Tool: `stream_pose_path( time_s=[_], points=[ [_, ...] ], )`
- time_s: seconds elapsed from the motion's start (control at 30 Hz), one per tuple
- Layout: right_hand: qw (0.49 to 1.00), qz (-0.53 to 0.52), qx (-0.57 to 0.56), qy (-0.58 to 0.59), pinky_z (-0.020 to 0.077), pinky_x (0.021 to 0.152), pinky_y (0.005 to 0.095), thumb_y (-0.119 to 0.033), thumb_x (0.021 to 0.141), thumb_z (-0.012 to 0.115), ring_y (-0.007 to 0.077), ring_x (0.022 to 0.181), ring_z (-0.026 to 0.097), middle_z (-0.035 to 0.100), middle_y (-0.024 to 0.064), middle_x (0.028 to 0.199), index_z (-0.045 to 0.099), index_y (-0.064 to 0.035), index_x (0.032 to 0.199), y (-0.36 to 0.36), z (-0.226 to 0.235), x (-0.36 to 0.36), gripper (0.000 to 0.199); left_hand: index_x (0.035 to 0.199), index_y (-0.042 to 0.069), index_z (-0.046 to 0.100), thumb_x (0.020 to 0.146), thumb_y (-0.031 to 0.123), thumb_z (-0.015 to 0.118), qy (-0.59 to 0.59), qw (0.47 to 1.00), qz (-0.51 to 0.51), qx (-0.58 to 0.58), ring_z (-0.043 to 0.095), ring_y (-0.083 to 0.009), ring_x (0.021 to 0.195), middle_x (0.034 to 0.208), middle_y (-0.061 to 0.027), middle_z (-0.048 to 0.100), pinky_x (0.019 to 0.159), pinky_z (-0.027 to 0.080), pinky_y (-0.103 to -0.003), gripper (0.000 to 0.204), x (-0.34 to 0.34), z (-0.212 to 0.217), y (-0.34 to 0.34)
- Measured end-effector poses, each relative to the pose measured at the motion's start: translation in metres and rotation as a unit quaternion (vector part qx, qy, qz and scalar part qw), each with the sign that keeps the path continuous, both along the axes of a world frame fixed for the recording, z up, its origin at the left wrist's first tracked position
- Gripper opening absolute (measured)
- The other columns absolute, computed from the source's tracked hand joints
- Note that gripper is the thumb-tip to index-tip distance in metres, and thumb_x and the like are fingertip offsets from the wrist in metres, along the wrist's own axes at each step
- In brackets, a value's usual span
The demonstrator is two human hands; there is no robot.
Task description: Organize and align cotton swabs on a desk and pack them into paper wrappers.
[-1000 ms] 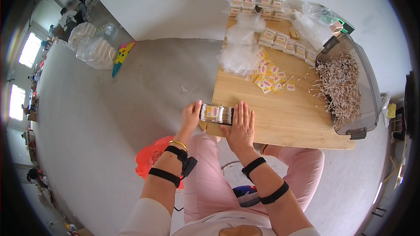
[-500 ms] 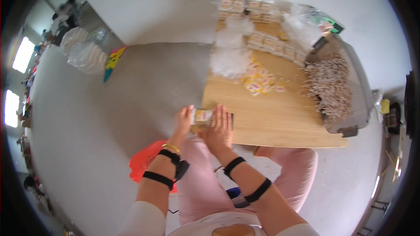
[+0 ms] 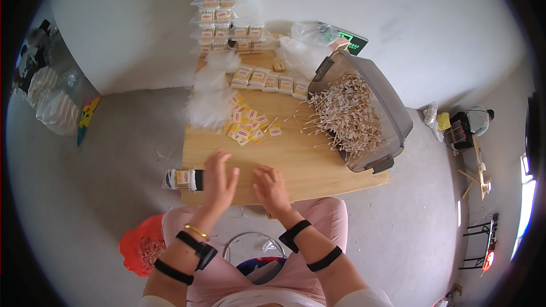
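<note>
Single head-worn fisheye view, looking steeply down from above, wooden surface [image 3: 318, 159] close ahead, own lap nearest, floor curving away at the rim

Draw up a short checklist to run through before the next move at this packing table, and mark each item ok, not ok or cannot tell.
1. Both hands free: left hand and right hand hold nothing: ok.
2. Filled packet fully on the wooden table: it overhangs the left edge: not ok.
3. Swabs inside the grey bin: some lie loose on the table: not ok.
4. Small labels within reach: ok.
5. Empty clear bags available: ok.
6. Packet sealed: cannot tell.
</note>
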State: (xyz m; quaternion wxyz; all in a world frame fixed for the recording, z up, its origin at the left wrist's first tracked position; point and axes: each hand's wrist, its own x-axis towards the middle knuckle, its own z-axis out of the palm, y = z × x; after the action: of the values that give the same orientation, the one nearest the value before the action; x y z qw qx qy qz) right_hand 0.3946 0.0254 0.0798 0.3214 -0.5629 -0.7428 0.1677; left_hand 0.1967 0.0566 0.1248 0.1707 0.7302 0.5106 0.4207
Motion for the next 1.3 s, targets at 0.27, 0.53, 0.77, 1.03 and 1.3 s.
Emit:
stream_pose_path(
  time_s=[0.27,0.53,0.77,1.03,1.3],
  points=[
    [0.984,-0.153,0.011,-0.089,0.0473,0.096,0.0492,-0.008,0.084,0.069,0.039,0.112,0.056,0.062,0.0147,0.118,0.066,-0.0088,0.117,0.095,0.012,0.106,0.034,0.141,0.002,0.047,0.094,0.021,0.063,0.161,0.985,-0.047,-0.043,0.038,-0.0389,0.144,0.155,-0.0201,0.04,0.121,0.031,-0.052,0.054,0.06,-0.047,0.022],
    [0.989,0.049,0.068,-0.121,0.0454,0.096,0.0466,-0.008,0.084,0.071,0.0333,0.111,0.055,0.061,0.0088,0.107,0.069,-0.0113,0.1,0.195,0.028,0.081,0.016,0.137,0.004,0.051,0.09,0.022,0.064,0.202,0.977,-0.048,-0.039,0.046,-0.0334,0.14,0.145,-0.0163,0.051,0.122,0.031,-0.052,0.052,0.062,-0.04,0.023],
    [0.98,0.111,-0.023,-0.165,0.043,0.098,0.0466,-0.015,0.084,0.076,0.0306,0.113,0.054,0.059,0.0054,0.107,0.068,-0.0147,0.097,0.225,0.027,0.099,0.015,0.135,0.006,0.051,0.09,0.021,0.065,0.189,0.979,-0.057,-0.058,0.046,-0.0347,0.139,0.143,-0.0164,0.051,0.121,0.032,-0.052,0.05,0.061,-0.033,0.023],
    [0.977,0.12,0.024,-0.176,0.0426,0.1,0.0477,-0.021,0.081,0.079,0.0321,0.114,0.053,0.061,0.0066,0.107,0.07,-0.0135,0.096,0.226,0.032,0.122,0.019,0.135,0.006,0.051,0.09,0.022,0.065,0.2,0.977,-0.049,-0.057,0.046,-0.0344,0.138,0.143,-0.0166,0.052,0.121,0.032,-0.052,0.05,0.065,-0.035,0.024],
    [0.974,0.169,-0.092,-0.118,0.0435,0.098,0.0462,-0.02,0.08,0.079,0.0328,0.113,0.055,0.061,0.0075,0.106,0.071,-0.0116,0.09,0.236,0.031,0.099,0.015,0.134,0.005,0.053,0.091,0.023,0.064,0.197,0.977,-0.049,-0.059,0.046,-0.0343,0.138,0.144,-0.0169,0.052,0.121,0.032,-0.052,0.048,0.063,-0.035,0.023]
  ],
)
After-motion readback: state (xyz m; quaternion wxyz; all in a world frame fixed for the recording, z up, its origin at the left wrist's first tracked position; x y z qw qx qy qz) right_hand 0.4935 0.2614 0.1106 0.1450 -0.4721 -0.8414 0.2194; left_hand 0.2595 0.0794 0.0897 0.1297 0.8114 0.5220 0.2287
